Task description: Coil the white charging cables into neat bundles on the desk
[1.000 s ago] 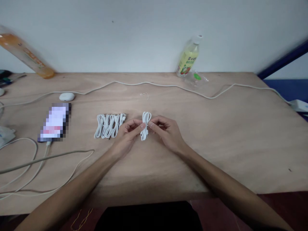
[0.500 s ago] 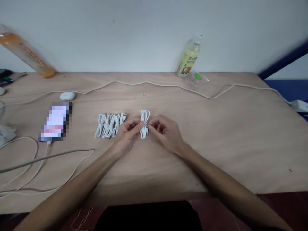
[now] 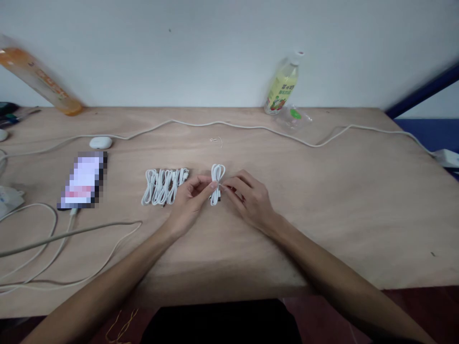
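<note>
A folded white cable bundle (image 3: 217, 173) stands out in the middle of the wooden table, pinched at its waist between thumb and fingers of my left hand (image 3: 191, 198). Just right of it, my right hand (image 3: 253, 198) has its fingertips closed on a thin white tie (image 3: 221, 185) at the bundle's middle. Several similar bundled white cables (image 3: 163, 186) lie in a row to the left, beside my left hand. A few short white ties (image 3: 216, 140) rest on the table behind the held bundle.
A phone (image 3: 84, 179) with a cable plugged in and a white earbud case (image 3: 101, 142) lie left. A long white cable (image 3: 222, 123) crosses the back. An orange bottle (image 3: 43, 81), a yellow bottle (image 3: 282, 88) and a plastic wrapper (image 3: 294, 118) are near the wall.
The held bundle has turned slightly and shifted a little right. My right hand's fingertips have drawn slightly away from it, and its fingers are more extended.
</note>
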`<state>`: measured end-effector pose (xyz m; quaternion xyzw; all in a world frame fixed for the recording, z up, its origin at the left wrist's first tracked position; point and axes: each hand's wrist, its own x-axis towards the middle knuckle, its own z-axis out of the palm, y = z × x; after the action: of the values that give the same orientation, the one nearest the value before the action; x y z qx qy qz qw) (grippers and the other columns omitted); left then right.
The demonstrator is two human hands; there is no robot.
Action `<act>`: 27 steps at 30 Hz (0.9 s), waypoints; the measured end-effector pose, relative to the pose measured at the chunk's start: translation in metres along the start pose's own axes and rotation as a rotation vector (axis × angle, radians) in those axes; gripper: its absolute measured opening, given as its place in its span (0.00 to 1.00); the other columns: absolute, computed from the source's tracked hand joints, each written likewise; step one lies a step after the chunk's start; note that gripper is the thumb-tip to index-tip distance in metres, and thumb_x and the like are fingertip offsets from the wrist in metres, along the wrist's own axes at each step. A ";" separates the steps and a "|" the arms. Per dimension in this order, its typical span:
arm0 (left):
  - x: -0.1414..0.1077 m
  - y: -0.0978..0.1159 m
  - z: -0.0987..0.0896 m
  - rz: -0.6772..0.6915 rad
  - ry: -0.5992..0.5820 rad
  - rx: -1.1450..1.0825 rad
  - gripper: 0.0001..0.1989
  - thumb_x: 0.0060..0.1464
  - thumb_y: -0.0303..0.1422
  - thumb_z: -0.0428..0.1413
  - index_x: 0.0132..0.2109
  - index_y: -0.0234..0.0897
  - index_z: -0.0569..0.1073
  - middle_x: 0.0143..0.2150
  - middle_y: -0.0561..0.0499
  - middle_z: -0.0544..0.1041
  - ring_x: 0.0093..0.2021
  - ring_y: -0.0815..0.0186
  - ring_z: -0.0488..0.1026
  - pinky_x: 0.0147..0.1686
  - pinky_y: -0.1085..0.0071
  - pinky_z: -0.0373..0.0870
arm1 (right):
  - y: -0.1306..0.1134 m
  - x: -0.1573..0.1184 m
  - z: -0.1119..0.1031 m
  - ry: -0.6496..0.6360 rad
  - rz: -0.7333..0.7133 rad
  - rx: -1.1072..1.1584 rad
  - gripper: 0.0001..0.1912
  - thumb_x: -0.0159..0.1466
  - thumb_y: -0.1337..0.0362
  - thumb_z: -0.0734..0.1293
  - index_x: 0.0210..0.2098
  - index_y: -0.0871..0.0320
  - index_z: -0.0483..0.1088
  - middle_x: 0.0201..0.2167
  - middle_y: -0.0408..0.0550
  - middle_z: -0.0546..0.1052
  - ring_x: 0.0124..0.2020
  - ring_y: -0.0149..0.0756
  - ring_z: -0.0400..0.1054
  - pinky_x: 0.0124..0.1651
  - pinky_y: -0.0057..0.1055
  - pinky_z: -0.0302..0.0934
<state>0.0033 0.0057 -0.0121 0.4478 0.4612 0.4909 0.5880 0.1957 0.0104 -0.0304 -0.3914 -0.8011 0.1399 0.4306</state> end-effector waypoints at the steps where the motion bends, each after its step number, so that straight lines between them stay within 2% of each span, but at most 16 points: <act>1: 0.000 0.001 0.000 0.016 0.004 0.017 0.14 0.52 0.42 0.76 0.37 0.37 0.86 0.34 0.50 0.83 0.34 0.65 0.74 0.39 0.68 0.71 | 0.000 0.000 0.000 0.011 -0.004 0.012 0.11 0.79 0.64 0.65 0.43 0.53 0.79 0.37 0.48 0.77 0.35 0.37 0.70 0.40 0.34 0.68; 5: -0.001 0.004 0.001 0.070 0.015 0.045 0.12 0.52 0.41 0.76 0.37 0.39 0.85 0.33 0.52 0.82 0.33 0.65 0.73 0.38 0.68 0.71 | -0.002 0.000 0.000 0.009 0.035 0.058 0.11 0.79 0.65 0.63 0.45 0.52 0.79 0.38 0.47 0.77 0.36 0.37 0.72 0.41 0.34 0.69; 11: -0.001 0.003 0.001 0.060 0.023 0.048 0.13 0.52 0.42 0.75 0.37 0.38 0.86 0.34 0.50 0.84 0.35 0.64 0.75 0.38 0.68 0.72 | -0.007 0.004 -0.002 -0.004 0.143 0.206 0.09 0.77 0.67 0.65 0.43 0.53 0.77 0.39 0.46 0.78 0.38 0.37 0.72 0.42 0.33 0.68; 20: -0.001 0.005 0.000 0.078 0.034 0.077 0.13 0.51 0.42 0.76 0.36 0.40 0.87 0.29 0.53 0.81 0.30 0.65 0.71 0.34 0.68 0.69 | -0.008 0.010 -0.004 -0.041 0.376 0.441 0.07 0.73 0.59 0.70 0.38 0.52 0.77 0.36 0.45 0.78 0.38 0.37 0.71 0.36 0.31 0.65; 27: -0.001 0.003 0.001 0.041 -0.028 0.055 0.12 0.52 0.43 0.75 0.37 0.40 0.88 0.32 0.51 0.84 0.31 0.65 0.74 0.34 0.68 0.70 | 0.000 0.013 -0.003 -0.077 0.607 0.687 0.12 0.67 0.51 0.73 0.37 0.53 0.77 0.31 0.42 0.72 0.28 0.32 0.62 0.22 0.26 0.56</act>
<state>0.0034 0.0048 -0.0092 0.4802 0.4570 0.4835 0.5717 0.1936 0.0200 -0.0215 -0.4373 -0.5729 0.5317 0.4448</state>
